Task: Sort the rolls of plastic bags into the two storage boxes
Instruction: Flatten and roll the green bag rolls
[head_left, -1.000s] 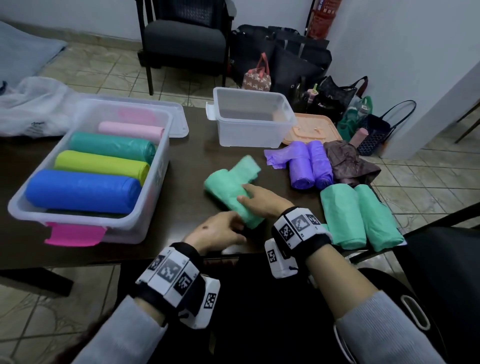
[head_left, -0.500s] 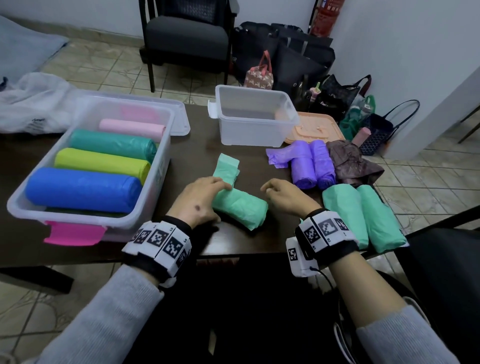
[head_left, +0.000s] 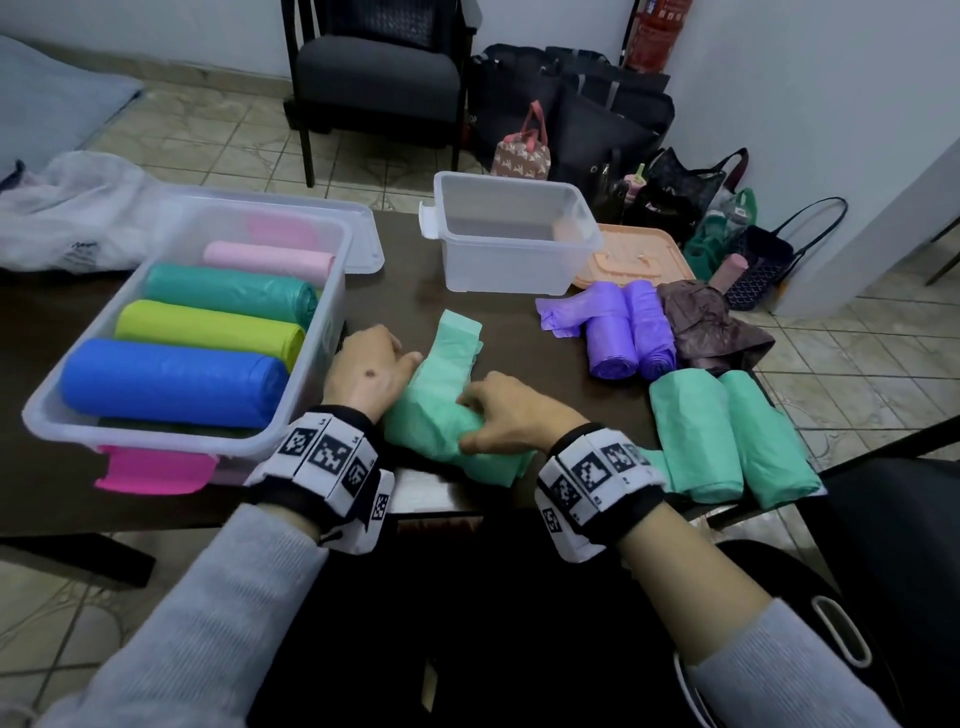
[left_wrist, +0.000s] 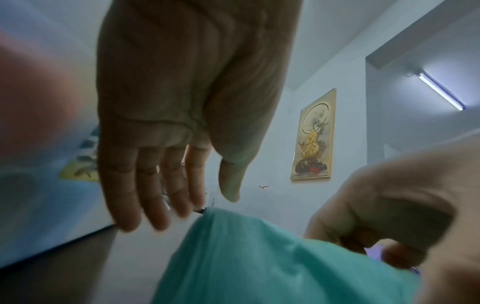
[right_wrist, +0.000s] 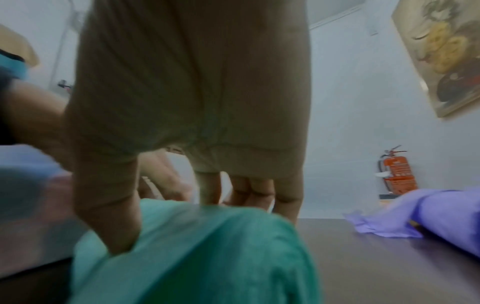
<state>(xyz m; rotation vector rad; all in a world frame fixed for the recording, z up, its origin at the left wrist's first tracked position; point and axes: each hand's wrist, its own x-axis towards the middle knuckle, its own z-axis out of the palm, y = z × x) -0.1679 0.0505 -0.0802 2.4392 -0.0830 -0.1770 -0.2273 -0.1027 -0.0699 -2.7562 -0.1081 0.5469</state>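
A light green roll (head_left: 431, 426) lies on the dark table (head_left: 405, 296) near its front edge, its loose tail (head_left: 457, 338) stretched away from me. My right hand (head_left: 483, 410) grips the roll, thumb (right_wrist: 111, 226) pressed into its near side and fingers curled over the top. My left hand (head_left: 384, 364) rests beside the roll with straight fingers (left_wrist: 145, 195), the thumb touching the tail. The big clear box (head_left: 156, 441) at left holds blue, yellow-green, teal and pink rolls. The small clear box (head_left: 498, 265) at the back has nothing in it.
Two purple rolls (head_left: 628, 332), a crumpled brown bag (head_left: 711, 327) and two more green rolls (head_left: 727, 436) lie at the right. An orange lid (head_left: 639, 260) sits behind them, a clear lid (head_left: 363, 239) behind the big box. A chair and bags stand on the floor beyond.
The right hand, apart from the green roll half a second ago, has closed on it. The left hand slid off the roll's left end to its side. The tail lies straighter.
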